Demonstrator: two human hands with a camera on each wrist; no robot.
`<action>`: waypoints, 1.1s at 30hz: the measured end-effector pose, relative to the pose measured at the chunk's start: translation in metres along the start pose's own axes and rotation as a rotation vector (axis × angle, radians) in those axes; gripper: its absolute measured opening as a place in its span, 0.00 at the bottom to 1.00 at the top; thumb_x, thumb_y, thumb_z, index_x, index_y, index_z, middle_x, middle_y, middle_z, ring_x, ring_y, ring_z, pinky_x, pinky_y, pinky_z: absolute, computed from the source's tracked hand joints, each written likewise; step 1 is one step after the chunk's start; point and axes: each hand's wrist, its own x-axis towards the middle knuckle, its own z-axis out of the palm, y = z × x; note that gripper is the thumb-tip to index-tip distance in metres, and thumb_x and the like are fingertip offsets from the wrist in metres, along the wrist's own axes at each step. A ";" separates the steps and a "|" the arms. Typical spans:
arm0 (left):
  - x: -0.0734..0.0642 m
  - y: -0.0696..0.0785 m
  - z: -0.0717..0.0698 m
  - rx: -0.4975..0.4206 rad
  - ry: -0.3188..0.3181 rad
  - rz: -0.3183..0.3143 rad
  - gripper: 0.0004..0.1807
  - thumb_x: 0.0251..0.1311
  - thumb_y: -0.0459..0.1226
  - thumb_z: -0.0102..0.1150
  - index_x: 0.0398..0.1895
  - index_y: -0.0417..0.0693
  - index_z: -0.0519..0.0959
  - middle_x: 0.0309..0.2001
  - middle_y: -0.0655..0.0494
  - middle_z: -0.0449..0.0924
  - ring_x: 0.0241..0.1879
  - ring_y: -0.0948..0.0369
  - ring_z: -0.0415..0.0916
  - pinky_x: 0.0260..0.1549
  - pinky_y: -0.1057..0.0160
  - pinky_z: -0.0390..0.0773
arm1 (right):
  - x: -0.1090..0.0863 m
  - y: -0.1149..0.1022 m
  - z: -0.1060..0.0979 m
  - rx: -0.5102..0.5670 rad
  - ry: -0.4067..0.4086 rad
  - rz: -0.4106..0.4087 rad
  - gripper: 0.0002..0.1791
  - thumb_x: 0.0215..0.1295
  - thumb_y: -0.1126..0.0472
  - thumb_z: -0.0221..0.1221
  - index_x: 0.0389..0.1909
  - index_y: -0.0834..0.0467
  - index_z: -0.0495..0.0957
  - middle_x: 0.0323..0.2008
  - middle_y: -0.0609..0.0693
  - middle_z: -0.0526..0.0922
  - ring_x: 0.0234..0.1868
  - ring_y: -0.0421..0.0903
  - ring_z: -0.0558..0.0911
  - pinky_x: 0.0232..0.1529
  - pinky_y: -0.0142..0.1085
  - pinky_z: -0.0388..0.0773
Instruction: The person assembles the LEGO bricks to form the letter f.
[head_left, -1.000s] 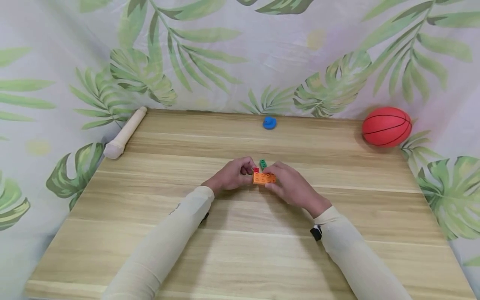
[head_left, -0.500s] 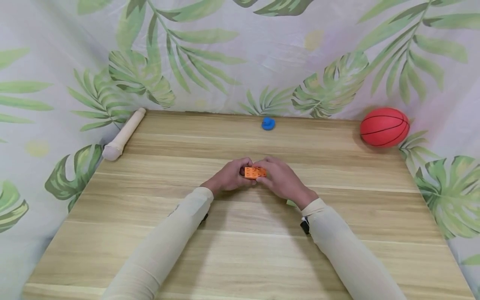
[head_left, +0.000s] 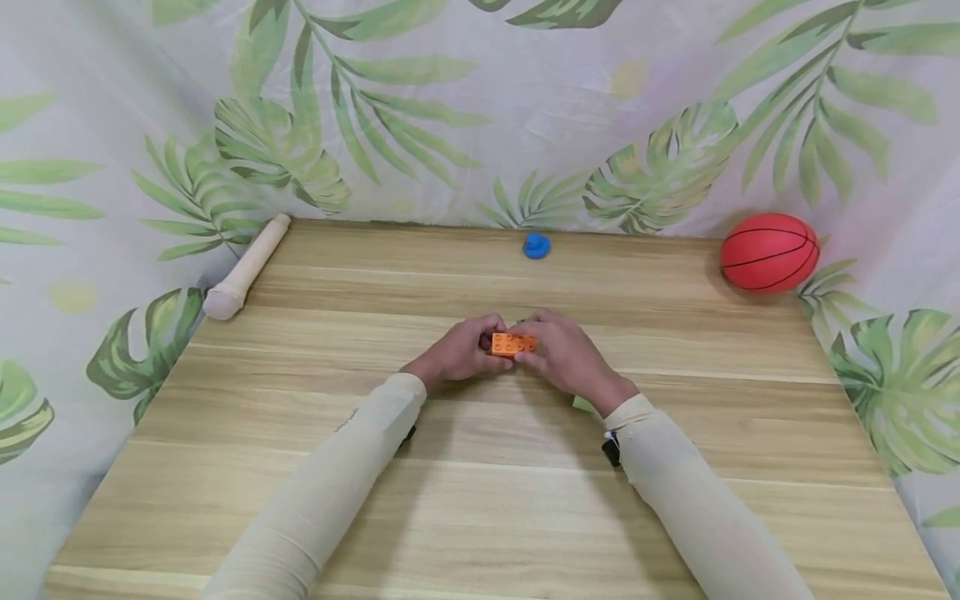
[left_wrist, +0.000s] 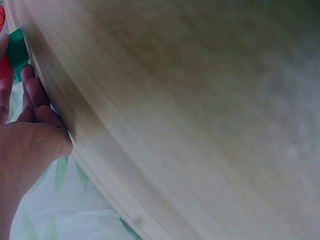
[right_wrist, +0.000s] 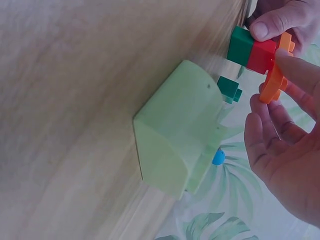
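Note:
My right hand (head_left: 566,354) pinches a flat orange toy brick (head_left: 513,344) with studs between thumb and fingers. My left hand (head_left: 461,348) grips a stack of a green brick (right_wrist: 241,46) and a red brick (right_wrist: 261,56), its thumb pressing on the side in the right wrist view. The orange brick lies flat against the red one, over the top of the stack. From above, the orange piece hides the red. In the left wrist view, the green brick (left_wrist: 18,49) shows beyond the fingers. Another small green brick (right_wrist: 228,89) stands on the table just past the hands.
A pale green curved object (right_wrist: 177,122) sits on the table beside my right wrist. Further back are a blue toy duck (head_left: 536,246) and a red ball (head_left: 770,252). A cream microphone-shaped object (head_left: 246,271) lies along the left edge.
My right hand has moved left with the orange brick, bringing it over the red one. The pale green object has come into sight beside the right wrist. In the last half second little has moved.

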 end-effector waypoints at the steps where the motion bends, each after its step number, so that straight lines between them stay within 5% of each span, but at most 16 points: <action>1: 0.000 0.000 0.000 0.001 -0.002 -0.002 0.16 0.65 0.35 0.76 0.48 0.48 0.78 0.50 0.51 0.83 0.46 0.58 0.76 0.49 0.64 0.77 | 0.000 0.000 0.000 -0.001 -0.002 0.002 0.23 0.72 0.57 0.71 0.65 0.56 0.84 0.56 0.56 0.85 0.55 0.53 0.83 0.60 0.51 0.83; 33: 0.002 -0.002 0.002 0.017 -0.010 -0.002 0.16 0.65 0.37 0.76 0.49 0.48 0.78 0.49 0.51 0.84 0.45 0.58 0.76 0.49 0.64 0.77 | 0.004 0.008 -0.005 0.040 -0.047 0.011 0.23 0.69 0.60 0.73 0.63 0.56 0.86 0.56 0.57 0.87 0.56 0.55 0.84 0.64 0.52 0.81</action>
